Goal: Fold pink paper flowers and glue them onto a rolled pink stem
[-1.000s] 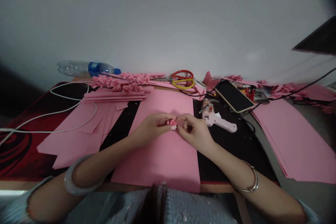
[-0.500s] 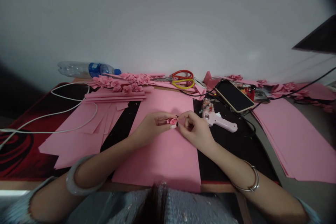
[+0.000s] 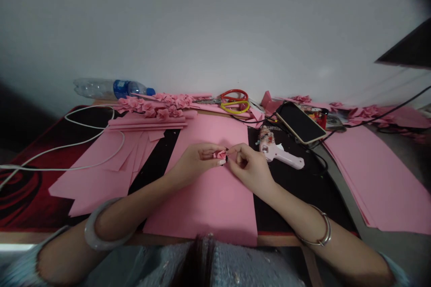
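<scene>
A small folded pink paper flower [image 3: 220, 155] is held between my two hands, above a large pink sheet [image 3: 205, 197]. My left hand [image 3: 195, 163] pinches the flower from the left, thumb below and fingers above. From the right, my right hand [image 3: 252, 168] has its thumb and forefinger pressed together at the flower's edge; its other fingers are curled. To the right of that hand lies a pale pink glue gun [image 3: 286, 158] on the black mat.
Behind are finished paper flowers [image 3: 163, 106], scissors with red and yellow handles [image 3: 235, 102], a plastic bottle [image 3: 101, 88] and a phone [image 3: 301, 123]. Pink sheets lie left [image 3: 97, 184] and right [image 3: 380, 179]. A white cable [image 3: 50, 169] crosses the left side.
</scene>
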`<move>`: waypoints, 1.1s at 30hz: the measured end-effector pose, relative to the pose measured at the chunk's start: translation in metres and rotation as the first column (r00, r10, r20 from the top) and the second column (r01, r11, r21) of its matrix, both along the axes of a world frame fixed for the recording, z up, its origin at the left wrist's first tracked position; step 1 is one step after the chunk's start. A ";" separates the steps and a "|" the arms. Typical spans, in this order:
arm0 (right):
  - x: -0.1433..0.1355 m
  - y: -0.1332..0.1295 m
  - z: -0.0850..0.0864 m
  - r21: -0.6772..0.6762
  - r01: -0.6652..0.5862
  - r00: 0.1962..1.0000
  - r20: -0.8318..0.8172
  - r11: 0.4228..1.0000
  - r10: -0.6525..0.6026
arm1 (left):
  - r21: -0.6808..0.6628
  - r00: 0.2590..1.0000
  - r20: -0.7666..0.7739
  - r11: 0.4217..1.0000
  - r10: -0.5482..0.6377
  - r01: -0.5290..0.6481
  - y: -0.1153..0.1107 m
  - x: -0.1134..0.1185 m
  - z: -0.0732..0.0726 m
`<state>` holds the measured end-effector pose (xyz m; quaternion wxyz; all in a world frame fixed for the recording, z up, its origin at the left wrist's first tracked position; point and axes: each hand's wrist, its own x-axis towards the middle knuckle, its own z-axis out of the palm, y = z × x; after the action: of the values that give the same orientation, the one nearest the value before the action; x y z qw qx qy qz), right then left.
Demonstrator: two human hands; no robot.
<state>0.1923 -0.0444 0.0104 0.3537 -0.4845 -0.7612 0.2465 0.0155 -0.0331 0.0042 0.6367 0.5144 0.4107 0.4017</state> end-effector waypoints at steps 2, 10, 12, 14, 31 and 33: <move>0.000 0.000 0.001 -0.003 0.004 1.000 -0.003 1.000 -0.004 | 0.004 1.000 0.013 1.000 -0.002 0.002 0.000 0.000 0.000; -0.001 -0.001 0.002 0.003 0.018 1.000 -0.018 1.000 -0.018 | 0.001 0.999 0.033 1.000 0.006 -0.006 0.000 0.001 -0.001; -0.002 -0.001 0.002 0.011 0.015 1.000 -0.020 1.000 -0.015 | -0.021 0.998 0.059 1.000 0.003 -0.002 0.000 0.000 -0.002; -0.001 -0.002 0.001 0.022 0.014 1.000 -0.025 1.000 -0.013 | -0.053 0.996 0.086 0.999 0.005 0.000 0.001 0.000 -0.002; -0.010 -0.007 0.006 0.082 0.037 0.998 -0.052 0.996 -0.033 | -0.226 0.932 0.343 0.973 0.117 -0.039 -0.009 0.011 0.008; -0.010 -0.008 0.006 0.089 0.036 0.998 -0.050 0.995 -0.032 | -0.233 0.925 0.361 0.972 0.117 -0.032 -0.008 0.010 0.008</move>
<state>0.1827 -0.0520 0.0160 0.3977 -0.4748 -0.7544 0.2176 0.0259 -0.0415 0.0119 0.7408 0.3383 0.3441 0.4674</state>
